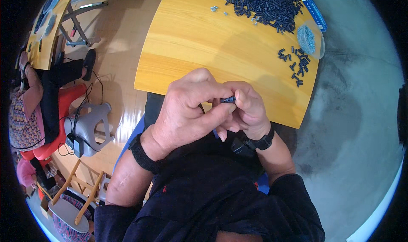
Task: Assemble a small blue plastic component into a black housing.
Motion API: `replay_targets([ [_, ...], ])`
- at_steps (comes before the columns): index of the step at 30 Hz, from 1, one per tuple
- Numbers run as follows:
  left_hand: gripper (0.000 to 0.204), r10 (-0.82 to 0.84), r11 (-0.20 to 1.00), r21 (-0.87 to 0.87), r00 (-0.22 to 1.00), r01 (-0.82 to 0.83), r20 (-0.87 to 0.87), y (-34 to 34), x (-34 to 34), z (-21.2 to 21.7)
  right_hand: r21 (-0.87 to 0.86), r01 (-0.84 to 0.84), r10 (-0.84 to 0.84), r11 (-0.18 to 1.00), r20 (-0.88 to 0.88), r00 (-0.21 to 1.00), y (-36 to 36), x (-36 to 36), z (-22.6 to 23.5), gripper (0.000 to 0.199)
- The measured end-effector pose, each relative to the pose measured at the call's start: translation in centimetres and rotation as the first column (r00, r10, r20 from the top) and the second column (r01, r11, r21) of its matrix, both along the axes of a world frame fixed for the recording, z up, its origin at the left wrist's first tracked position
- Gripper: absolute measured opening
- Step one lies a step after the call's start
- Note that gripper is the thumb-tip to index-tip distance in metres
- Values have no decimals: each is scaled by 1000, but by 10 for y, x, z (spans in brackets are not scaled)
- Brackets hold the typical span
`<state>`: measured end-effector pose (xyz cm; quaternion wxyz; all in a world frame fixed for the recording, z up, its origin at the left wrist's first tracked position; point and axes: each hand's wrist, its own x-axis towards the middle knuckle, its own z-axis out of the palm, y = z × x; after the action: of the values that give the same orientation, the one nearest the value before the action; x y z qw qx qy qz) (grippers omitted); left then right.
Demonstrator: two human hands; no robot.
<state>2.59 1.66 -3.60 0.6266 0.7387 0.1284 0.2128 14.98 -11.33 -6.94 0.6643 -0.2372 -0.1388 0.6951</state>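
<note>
A seated person (29,110) in patterned clothing occupies a red chair (63,110) at far left, beside a grey stool (91,123). At centre, the left hand (187,114) and right hand (248,110) meet just off the near edge of the yellow wooden desk (199,42), fingertips clamped together on a small dark cylindrical part (228,99) held between them. At the desk's far right corner lies a large heap of dark parts (265,4); near the right edge sit a clear dish of small metal pieces (309,39) and a small cluster of dark parts (295,63).

L hand (187,110) + R hand (248,110) pressed together at chest – fingertips pinched shut, knuckles up, both forearms bent inward, black wrist straps.
</note>
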Motion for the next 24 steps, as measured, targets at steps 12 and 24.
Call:
replay_targets([
  [12, 16, 147, 988, -46, 988, -149, -47, -6, -3, -4, -135, 87, -93, 987, -38, 995, 7, -14, 3, 44],
  [24, 12, 114, 980, -159, 993, -118, -36, -5, -5, -4, -146, 159, -163, 976, -17, 986, 10, -22, 15, 44],
])
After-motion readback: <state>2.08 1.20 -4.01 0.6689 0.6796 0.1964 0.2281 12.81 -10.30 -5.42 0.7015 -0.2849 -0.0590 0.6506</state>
